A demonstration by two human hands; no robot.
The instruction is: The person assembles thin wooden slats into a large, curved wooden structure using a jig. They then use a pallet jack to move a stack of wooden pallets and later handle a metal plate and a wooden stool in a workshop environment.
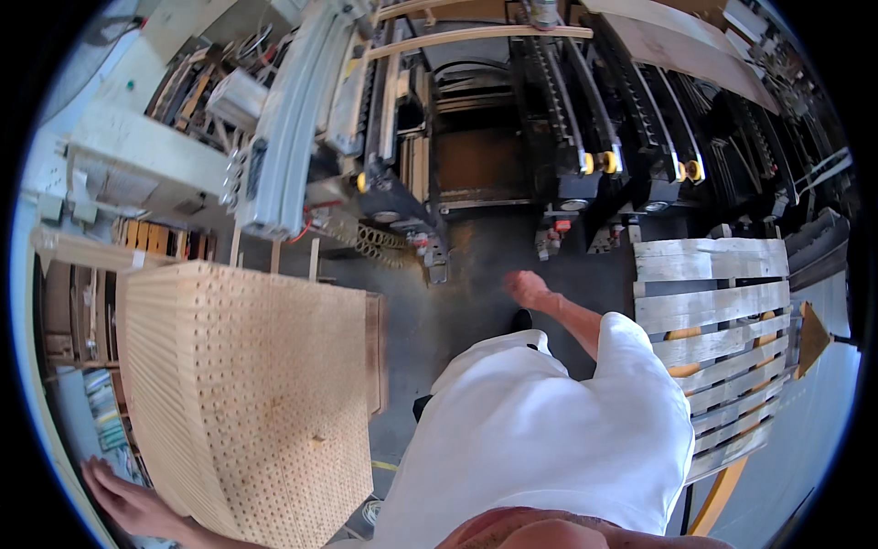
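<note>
My left hand (126,501) is out at the lower left with its fingers stretched and holds nothing. It is beside a tall stack of pale wooden boards (283,393), whose top is covered with rows of small drilled holes. I cannot tell whether the hand touches the stack. My right hand (528,289) hangs in front of my body over the grey floor (476,265). It looks rounded and slightly blurred, so its fingers do not show clearly. No object is visible in it.
Ahead stands a machine with dark parallel rails (567,101) and yellow-capped ends. A grey metal beam (288,128) juts out at its left. A slatted wooden pallet (713,302) is at my right. Shelves (91,311) holding wood pieces line the left wall.
</note>
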